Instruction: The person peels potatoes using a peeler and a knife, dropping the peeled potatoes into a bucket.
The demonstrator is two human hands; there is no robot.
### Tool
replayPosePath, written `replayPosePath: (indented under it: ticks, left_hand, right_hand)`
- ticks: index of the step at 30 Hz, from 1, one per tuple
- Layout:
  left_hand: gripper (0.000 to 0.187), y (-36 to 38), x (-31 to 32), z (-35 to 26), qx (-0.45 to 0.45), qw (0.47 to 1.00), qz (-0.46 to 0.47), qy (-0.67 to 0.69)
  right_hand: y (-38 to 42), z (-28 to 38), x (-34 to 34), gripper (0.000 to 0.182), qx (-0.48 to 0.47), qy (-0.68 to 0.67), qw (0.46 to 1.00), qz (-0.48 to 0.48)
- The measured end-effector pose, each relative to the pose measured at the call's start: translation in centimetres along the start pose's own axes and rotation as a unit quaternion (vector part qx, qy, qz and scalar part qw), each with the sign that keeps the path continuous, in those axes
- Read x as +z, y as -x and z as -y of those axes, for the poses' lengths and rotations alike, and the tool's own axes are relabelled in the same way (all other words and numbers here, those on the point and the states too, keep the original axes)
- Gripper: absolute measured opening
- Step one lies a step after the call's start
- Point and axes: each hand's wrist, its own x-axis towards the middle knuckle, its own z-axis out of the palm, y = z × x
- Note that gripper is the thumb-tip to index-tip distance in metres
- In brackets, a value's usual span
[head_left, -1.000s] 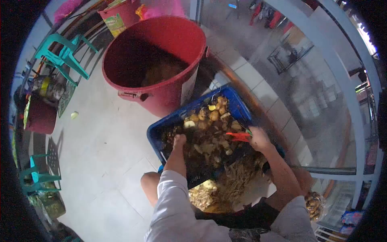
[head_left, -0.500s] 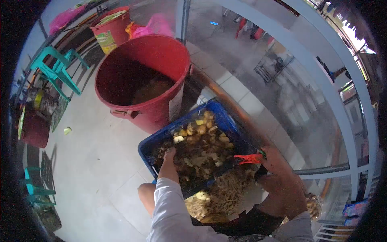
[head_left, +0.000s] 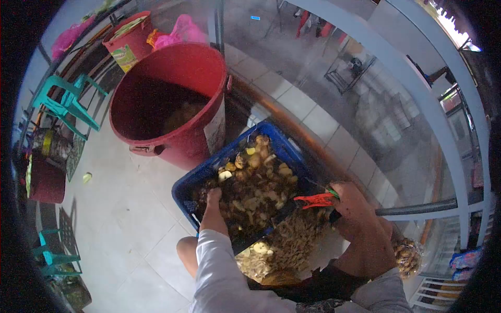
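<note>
Shavings [head_left: 300, 235] lie nearest. The right hand's [head_left: 348, 198] fingers are clamped on one end of a red tool [head_left: 314, 200], its long axis nearly level across the view, free end pointing left over the crate's near right edge. The left hand [head_left: 213, 199] reaches into the blue crate [head_left: 283, 141], fingers among pieces [head_left: 258, 195]; whether they grip, I cannot tell. The crate slants lower left to upper right; beyond stands a red bin [head_left: 182, 151].

Left hand [head_left: 213, 197] outstretched, right hand [head_left: 345, 197] curled
</note>
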Motion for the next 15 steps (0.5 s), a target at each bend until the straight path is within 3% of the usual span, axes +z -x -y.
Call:
replayPosePath:
  ticks: [4,8,10,12,15]
  left_hand:
    - [0.035,0.6,-0.8,-0.7,0.090,0.992,0.034,-0.081]
    - [0.029,-0.5,2.0,0.6,0.075,0.993,-0.086,-0.020]
    - [0.026,-0.6,2.7,0.6,0.095,0.985,-0.143,-0.014]
    - [0.022,-0.2,3.2,1.1,0.138,0.966,-0.217,-0.041]
    - [0.016,-1.8,4.5,2.1,0.186,0.936,-0.233,-0.186]
  right_hand:
    - [0.4,2.3,-1.5,0.022,0.023,-0.029,0.999,0.027]
    - [0.1,0.1,0.4,0.022,-0.001,0.027,0.999,-0.044]
    - [0.1,1.2,-0.6,0.024,0.037,0.028,0.998,0.038]
    - [0.8,2.6,-1.0,0.025,0.029,0.020,0.999,0.017]
    - [0.9,1.8,-0.3,0.030,0.012,0.015,1.000,0.017]
